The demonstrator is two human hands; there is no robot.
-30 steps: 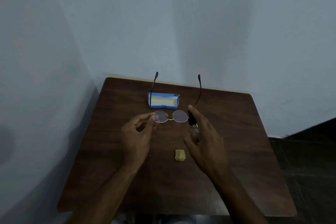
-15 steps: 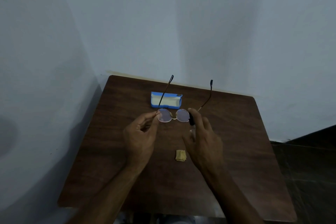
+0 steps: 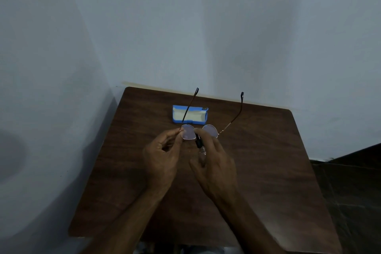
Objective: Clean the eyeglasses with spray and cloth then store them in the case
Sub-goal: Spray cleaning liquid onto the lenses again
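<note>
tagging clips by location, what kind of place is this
Likely a plain room corner indoors, home or office unclear: small dark wooden table against bare pale walls, dark floor at right.

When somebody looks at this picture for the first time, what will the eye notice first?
Over the middle of the dark table, the left hand pinches the glasses by the frame's edge, and the right hand holds a spray bottle close to a lens. Behind them a bright blue case lies open near the table's far edge.
</note>
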